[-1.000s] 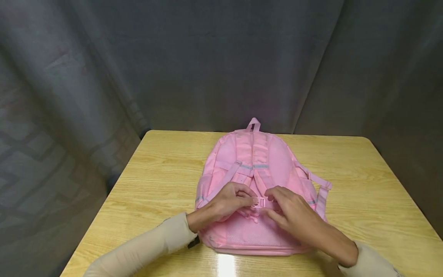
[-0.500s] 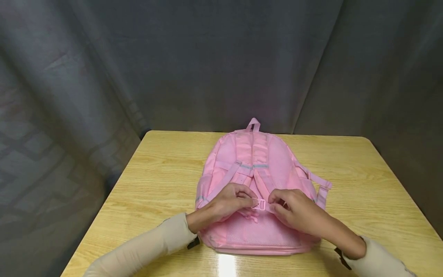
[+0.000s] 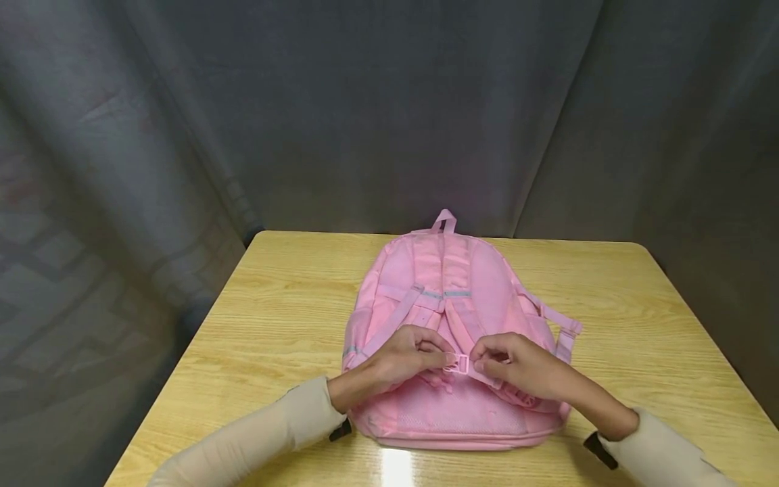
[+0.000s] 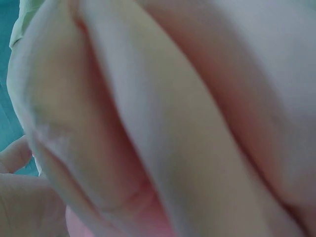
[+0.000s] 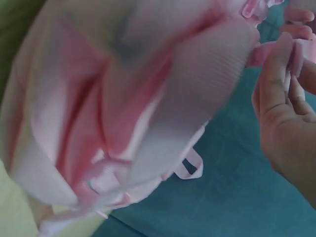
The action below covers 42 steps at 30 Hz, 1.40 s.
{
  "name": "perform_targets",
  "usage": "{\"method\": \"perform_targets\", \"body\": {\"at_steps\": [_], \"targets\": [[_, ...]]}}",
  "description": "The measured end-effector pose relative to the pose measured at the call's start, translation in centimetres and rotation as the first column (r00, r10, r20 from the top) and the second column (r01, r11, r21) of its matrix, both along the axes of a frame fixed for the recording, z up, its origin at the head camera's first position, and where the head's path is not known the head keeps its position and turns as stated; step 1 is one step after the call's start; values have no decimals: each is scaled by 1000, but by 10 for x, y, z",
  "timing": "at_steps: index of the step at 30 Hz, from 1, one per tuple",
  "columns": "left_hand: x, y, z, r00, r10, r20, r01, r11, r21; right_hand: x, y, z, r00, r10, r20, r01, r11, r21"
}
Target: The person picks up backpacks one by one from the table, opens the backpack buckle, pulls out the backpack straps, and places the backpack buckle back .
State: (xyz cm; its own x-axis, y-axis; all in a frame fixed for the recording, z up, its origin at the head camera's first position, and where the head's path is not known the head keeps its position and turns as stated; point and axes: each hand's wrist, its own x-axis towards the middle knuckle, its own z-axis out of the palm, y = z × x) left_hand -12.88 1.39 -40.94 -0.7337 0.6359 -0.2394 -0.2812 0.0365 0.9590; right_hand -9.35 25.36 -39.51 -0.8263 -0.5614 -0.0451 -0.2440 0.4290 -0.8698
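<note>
- shows pink backpack [image 3: 450, 331] lying on wood-patterned bench [image 3: 304, 291], just right of the middle; turned with back panel up, and with carry handle [image 3: 445, 220] at the far end, by the bench's far edge;
- pinches pink buckle [image 3: 462, 364] with left hand [image 3: 404, 357], fingers curled and narrow, covering the buckle's left part; happens over the near half of the backpack;
- pinches pink webbing [image 3: 485, 379] with right hand [image 3: 526, 365], fingers narrow, just right of the buckle; faces the left hand across the small gap where the buckle shows;
- cannot tell whether the buckle is fastened, being partly hidden by fingers;
- runs shoulder straps [image 3: 456, 260] side by side down the middle of the backpack, crossed with a grey stripe each; sends loose strap [image 3: 566, 321] out past the backpack's right side, over the bench;
- comes in from near left and near right with pale sleeves [image 3: 262, 433]; shows dark bands [image 3: 600, 451] beside the cuffs;
- hangs grey curtain [image 3: 389, 115] along the far side, behind the bench; catches bright reflection [image 3: 397, 467] on the bench, near the backpack's near edge;
- fills the left wrist view mostly with blurred fingers, with a little pink at the bottom.
</note>
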Motion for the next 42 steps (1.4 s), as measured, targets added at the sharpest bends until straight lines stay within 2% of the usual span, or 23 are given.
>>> {"method": "perform_targets", "body": {"at_steps": [8,17,24,31,42], "targets": [[1,0,0,1000,-13,14,13,1000,-6,-2,0,-8,992,42,115,-28,992,-125],[1,0,0,1000,-11,9,11,1000,-13,-2,-3,-10,986,27,167,-1,988,-155],[0,2,0,1000,-13,-10,12,1000,-24,-3,-2,-8,986,23,166,1,990,-140],[1,2,-1,1000,-23,-21,22,999,-41,-3,-2,-7,983,52,176,-21,985,-173],[1,2,-1,999,-36,-28,35,999,-36,-1,-3,-5,985,38,167,-11,987,-162]]}}
